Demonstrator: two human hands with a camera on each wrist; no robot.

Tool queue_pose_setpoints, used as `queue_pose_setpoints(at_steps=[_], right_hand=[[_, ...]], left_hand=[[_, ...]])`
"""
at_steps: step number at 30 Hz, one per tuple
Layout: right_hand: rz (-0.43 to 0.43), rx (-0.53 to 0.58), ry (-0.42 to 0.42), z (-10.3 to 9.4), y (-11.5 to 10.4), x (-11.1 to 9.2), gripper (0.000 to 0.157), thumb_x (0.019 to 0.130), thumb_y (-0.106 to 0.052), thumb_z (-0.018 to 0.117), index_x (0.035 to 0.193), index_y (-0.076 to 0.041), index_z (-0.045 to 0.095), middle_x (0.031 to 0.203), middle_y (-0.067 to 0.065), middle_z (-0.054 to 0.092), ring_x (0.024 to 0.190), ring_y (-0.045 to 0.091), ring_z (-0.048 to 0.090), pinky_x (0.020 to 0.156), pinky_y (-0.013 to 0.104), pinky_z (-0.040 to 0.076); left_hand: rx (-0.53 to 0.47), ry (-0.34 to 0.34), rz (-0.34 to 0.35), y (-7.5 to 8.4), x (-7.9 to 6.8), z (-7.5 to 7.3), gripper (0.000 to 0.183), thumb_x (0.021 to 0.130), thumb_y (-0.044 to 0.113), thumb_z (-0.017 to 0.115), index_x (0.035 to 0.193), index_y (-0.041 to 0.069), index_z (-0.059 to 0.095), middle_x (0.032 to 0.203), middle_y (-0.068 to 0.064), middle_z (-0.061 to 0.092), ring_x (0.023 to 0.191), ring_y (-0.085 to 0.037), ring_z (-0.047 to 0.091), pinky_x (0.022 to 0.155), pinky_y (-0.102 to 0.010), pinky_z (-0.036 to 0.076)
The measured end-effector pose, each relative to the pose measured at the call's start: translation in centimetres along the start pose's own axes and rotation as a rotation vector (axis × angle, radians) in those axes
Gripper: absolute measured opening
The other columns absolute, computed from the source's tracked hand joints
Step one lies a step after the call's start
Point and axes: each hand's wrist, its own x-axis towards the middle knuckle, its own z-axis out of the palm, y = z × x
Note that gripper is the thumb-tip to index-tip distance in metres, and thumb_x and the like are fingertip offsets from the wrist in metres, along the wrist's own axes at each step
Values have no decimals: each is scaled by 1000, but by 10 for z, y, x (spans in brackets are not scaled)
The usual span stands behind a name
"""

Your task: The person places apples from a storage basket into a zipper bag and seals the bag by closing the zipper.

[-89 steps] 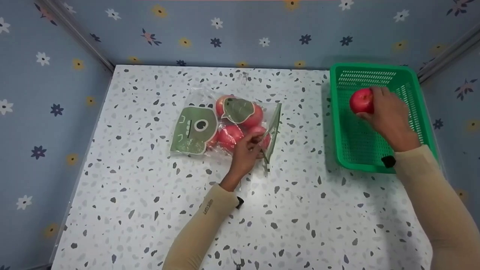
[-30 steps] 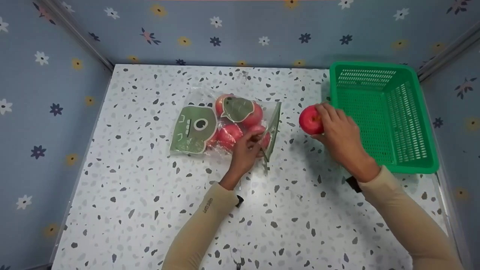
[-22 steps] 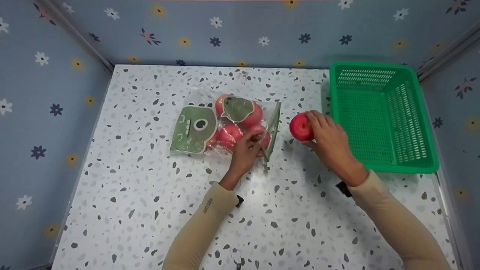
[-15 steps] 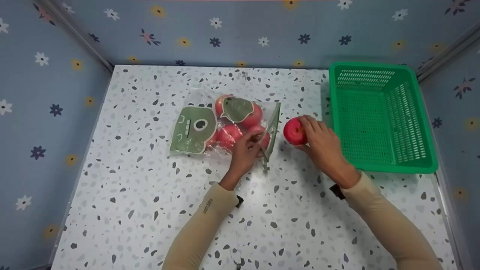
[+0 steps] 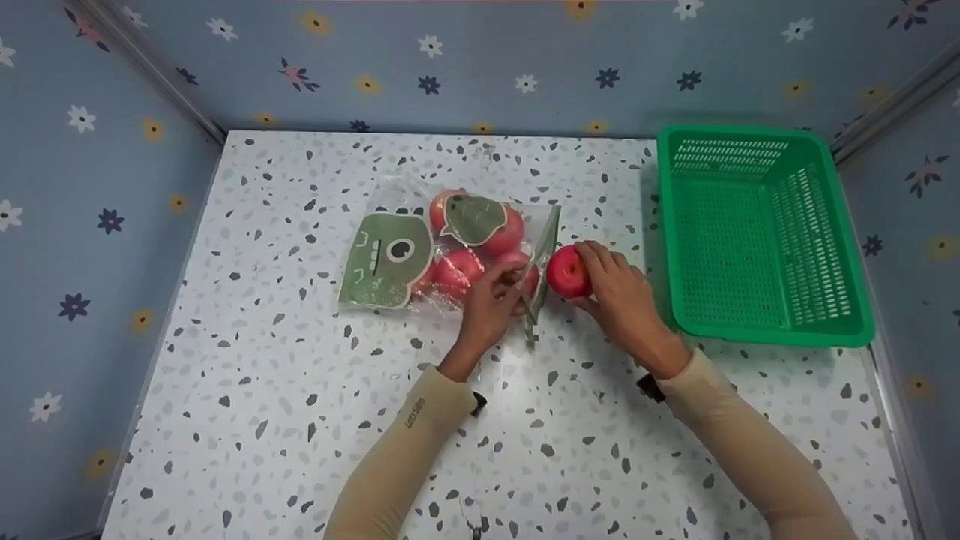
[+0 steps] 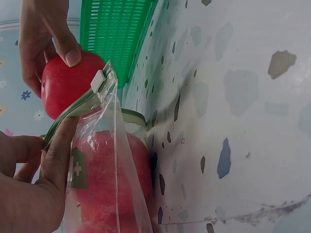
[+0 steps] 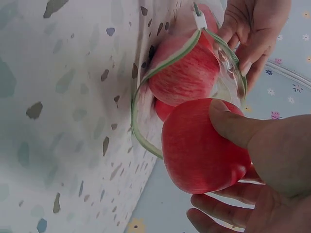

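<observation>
A clear zip bag with a green cartoon print lies on the table, several red apples inside it. My left hand pinches the upper edge of the bag's mouth between thumb and fingers, lifting it so the mouth gapes, as the right wrist view shows. My right hand grips one red apple right at the bag's opening. In the left wrist view that held apple is beside the white slider of the zip strip. The bag's green lower lip rests near the tabletop.
An empty green plastic basket stands at the table's back right, to the right of my right hand. The speckled white table is bounded by blue flowered walls at the back and sides.
My right hand has carried the apple out of the basket and leftward across the table to the bag's mouth. My left hand has stayed at the bag's edge throughout.
</observation>
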Motion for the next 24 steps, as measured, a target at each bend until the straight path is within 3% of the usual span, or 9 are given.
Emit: queue_pose_setpoints(at_steps=[8,16,24], right_hand=[[0,26,-11,11,-4,2,84,84,-17,92,153,-5,46,151,17,54,128,40,57,96,56,60],[3,21,-15,16,-6,4,82,85,-16,91,153,-4,46,150,17,55,127,40,58,95,54,60],[10,38,-14,19,-11,5,83,85,-17,91,154,-5,46,151,17,54,127,40,58,98,54,59]], left_hand=[[19,2,-5,0,0,1,31,104,-4,61,134,-2,65,114,-21,66,97,-31,72,72,-33,67],[23,10,-1,1,-2,2,30,104,-1,62,134,-3,65,114,-21,66,93,-30,73,74,-39,68],[27,13,-19,1,0,3,29,104,-3,62,133,-3,65,114,-20,66,94,-26,72,72,-35,67]])
